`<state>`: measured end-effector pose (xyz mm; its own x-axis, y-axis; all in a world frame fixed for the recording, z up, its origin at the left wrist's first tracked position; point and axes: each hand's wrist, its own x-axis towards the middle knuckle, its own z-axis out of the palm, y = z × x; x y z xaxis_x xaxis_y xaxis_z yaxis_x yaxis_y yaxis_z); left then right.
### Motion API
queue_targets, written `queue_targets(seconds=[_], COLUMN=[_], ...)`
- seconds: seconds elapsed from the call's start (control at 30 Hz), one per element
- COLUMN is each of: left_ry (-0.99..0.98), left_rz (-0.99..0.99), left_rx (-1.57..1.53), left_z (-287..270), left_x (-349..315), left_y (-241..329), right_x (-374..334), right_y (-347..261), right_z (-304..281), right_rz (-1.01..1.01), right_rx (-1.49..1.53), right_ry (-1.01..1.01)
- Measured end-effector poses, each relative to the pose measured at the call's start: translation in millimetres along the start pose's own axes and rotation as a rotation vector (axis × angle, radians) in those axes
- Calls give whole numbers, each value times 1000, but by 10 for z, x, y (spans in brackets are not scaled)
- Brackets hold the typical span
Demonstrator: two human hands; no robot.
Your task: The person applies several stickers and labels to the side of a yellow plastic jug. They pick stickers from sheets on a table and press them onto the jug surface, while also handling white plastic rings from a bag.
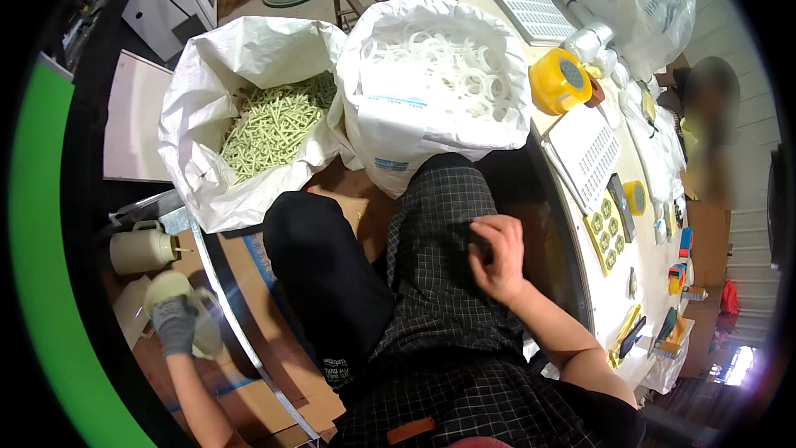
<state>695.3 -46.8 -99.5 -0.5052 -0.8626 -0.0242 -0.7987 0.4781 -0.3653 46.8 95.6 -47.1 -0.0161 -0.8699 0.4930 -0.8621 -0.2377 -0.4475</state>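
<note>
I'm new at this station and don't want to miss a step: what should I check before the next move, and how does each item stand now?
1. Right hand free: ok, no object seen in it.
2. Left hand secure on an object: cannot tell, pale, blurred shapes surround its fingers.
3. Both hands gloved: not ok, a grey glove shows on the left only.
4. Sack of green pieces open: ok, its contents show.
5. Sack of clear rings open: ok, rings show inside.
6. Beige jug apart from the left hand's pale shapes: cannot tell, they overlap too closely in this view.
</note>
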Motion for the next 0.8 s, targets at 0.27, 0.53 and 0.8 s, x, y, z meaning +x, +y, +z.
queue_targets(seconds=[0.27,0.53,0.8], left_ry=[795,294,551], left_rz=[-516,-284,210], left_rx=[-1442,-1146,-714], left_z=[-2305,-1663,-2587], left_x=[902,1233,1053], left_y=[1680,2953,3330], right_x=[-130,2,147], right_y=[-157,-581,-909], right_z=[464,-84,128], right_rz=[521,267,81], right_rx=[1410,980,265], right_ry=[-99,157,113])
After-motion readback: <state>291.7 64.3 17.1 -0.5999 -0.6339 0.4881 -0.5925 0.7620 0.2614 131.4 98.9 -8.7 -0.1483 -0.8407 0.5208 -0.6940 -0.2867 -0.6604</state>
